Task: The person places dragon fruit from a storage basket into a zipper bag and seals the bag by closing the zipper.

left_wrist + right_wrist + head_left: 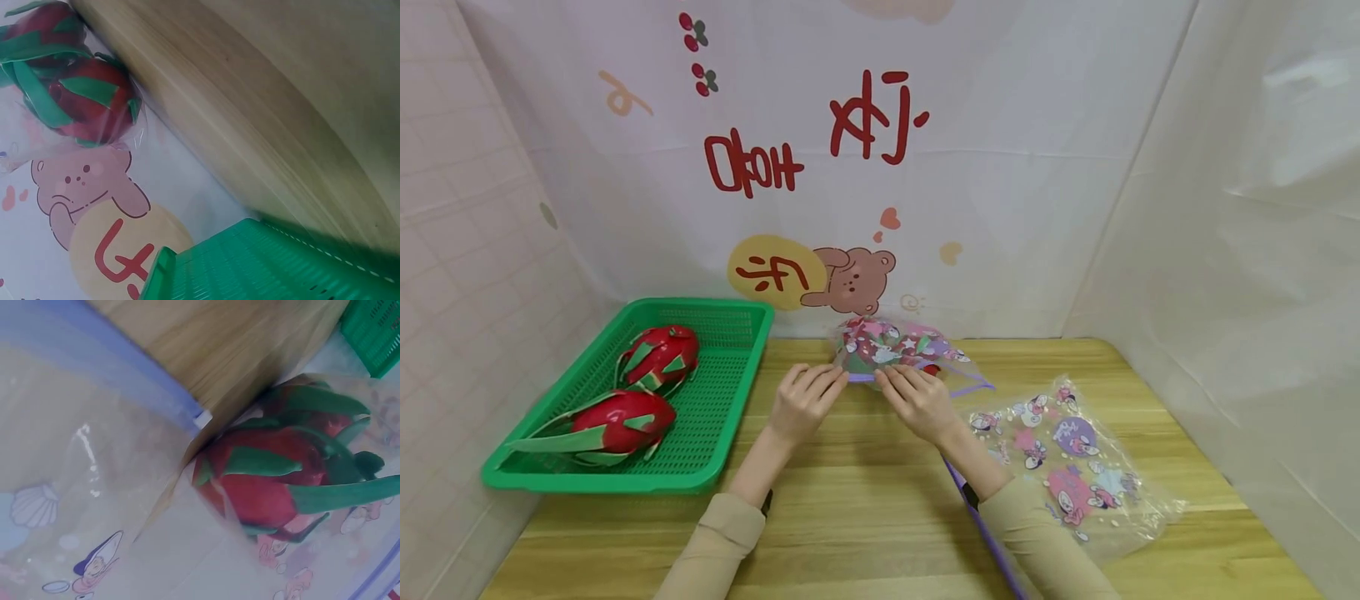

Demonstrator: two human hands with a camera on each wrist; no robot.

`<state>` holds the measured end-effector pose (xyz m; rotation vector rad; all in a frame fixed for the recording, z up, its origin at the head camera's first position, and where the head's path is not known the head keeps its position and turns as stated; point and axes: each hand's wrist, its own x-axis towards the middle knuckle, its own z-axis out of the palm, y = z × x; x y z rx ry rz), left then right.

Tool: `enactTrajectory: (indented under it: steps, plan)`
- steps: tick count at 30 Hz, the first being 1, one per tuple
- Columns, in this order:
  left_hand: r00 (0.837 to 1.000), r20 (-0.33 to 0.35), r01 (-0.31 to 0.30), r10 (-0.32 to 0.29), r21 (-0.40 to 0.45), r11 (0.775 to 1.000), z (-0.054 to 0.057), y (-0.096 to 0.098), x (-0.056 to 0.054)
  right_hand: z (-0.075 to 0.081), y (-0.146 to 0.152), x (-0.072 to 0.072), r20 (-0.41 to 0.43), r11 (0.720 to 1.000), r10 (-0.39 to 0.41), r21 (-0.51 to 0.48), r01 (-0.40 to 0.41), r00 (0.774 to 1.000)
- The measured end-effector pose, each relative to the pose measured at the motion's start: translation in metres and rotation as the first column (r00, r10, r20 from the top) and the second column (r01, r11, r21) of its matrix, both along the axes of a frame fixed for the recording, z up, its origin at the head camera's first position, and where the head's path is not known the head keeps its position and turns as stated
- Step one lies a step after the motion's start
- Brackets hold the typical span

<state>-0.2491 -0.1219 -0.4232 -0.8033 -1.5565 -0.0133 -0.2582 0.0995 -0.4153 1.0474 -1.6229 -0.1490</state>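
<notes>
Near the back of the table lies a clear printed zip bag (883,340) with a purple edge, the edge facing the person. My left hand (805,402) pinches this edge on its left part. A short way along it, my right hand (919,403) pinches the same edge; both thumbs are hidden in the head view. Inside the bag are red dragon fruits with green scales, seen as a dragon fruit (94,103) in the left wrist view and a dragon fruit (262,481) in the right wrist view. Neither wrist view shows fingers.
At the left stands a green basket (718,433) holding two dragon fruits (625,421). A second clear printed zip bag (1075,475) lies flat at the right, its purple edge partly under the right forearm. Behind the table hangs a white printed sheet (1000,208).
</notes>
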Motion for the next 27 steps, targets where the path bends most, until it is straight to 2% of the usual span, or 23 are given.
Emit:
enactTrajectory:
  steps: [6,18,27]
  plan:
    - [1.0,0.004,0.022,-0.022,-0.002,1.0,0.003,-0.002,-0.001,0.0,0.009,-0.004,-0.02,1.0,0.024,-0.009,-0.024,1.0]
    - [0.999,-0.017,0.045,-0.045,-0.003,0.999,0.006,-0.003,-0.001,0.0,0.023,-0.004,-0.003,0.999,0.038,-0.012,-0.038,0.999]
    - [0.999,-0.024,0.034,-0.034,-0.017,0.999,0.005,-0.005,0.0,-0.001,0.03,-0.006,-0.021,0.998,0.058,-0.014,-0.058,0.998]
